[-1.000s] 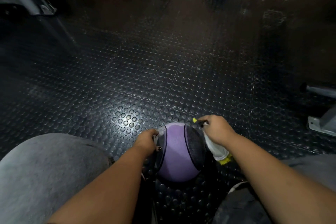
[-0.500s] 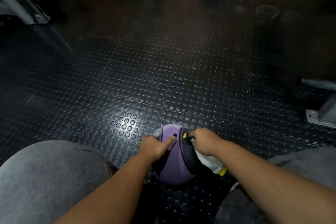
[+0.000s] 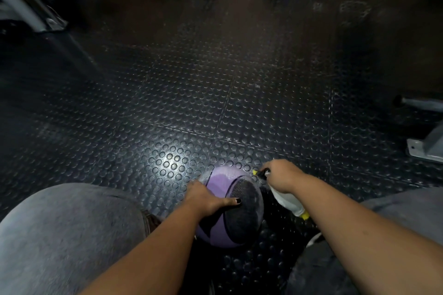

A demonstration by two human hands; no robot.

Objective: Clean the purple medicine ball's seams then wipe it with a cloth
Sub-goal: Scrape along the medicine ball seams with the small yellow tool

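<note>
You're pulling the spray bottle [image 3: 286, 197], gripped in your right hand [image 3: 281, 175], off the purple medicine ball [image 3: 230, 206]; your left hand [image 3: 208, 198] is lying flat, rolling another seam up.

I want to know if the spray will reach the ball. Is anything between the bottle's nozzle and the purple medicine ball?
Nothing visible. The right hand holds the spray bottle just right of the purple medicine ball, with only open air between. The left hand rests on the ball's near left side, clear of that gap.

I see no words or numbers I can read. The purple ball [image 3: 223, 184] has none, and the white spray bottle [image 3: 288, 201] has none too.
</note>
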